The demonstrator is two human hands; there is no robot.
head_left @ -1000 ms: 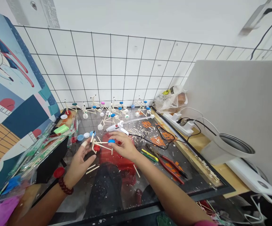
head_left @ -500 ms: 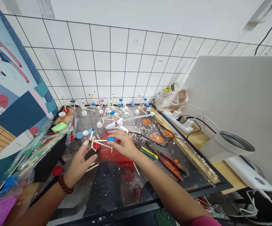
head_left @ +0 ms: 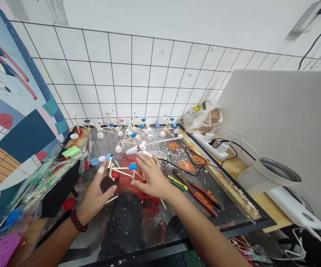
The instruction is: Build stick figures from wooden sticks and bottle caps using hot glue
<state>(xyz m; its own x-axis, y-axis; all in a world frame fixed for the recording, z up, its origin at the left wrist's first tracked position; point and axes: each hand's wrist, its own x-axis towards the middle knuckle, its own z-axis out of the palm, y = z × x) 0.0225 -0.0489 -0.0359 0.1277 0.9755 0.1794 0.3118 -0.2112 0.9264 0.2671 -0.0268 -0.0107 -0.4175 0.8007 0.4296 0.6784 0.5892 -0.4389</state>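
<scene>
A small bicycle-shaped frame of thin wooden sticks (head_left: 121,168) with a blue oval seat (head_left: 133,167) stands on the dark tabletop between my hands. My left hand (head_left: 95,191) is at its black-tipped handlebar end, thumb spread from the fingers; whether the fingertips touch the sticks is unclear. Around the seat end is my right hand (head_left: 154,178), its fingers apart and gripping nothing. A red bottle cap (head_left: 115,174) lies behind the frame. Just beyond my right hand rests a white glue gun (head_left: 138,148). Blue and white caps (head_left: 101,158) lie beyond my left hand.
Several similar stick bicycles (head_left: 132,135) with cap wheels line the back. Red-handled pliers (head_left: 205,198) and a yellow-green cutter (head_left: 178,182) lie at right, near the black cord (head_left: 193,170). Packets of sticks (head_left: 51,170) lie left; a power strip (head_left: 210,144) is beyond the right edge.
My right hand has let go of the blue seat and moved slightly right, its fingers opening. The stick bicycle stays upright in nearly the same place. My left hand has barely moved.
</scene>
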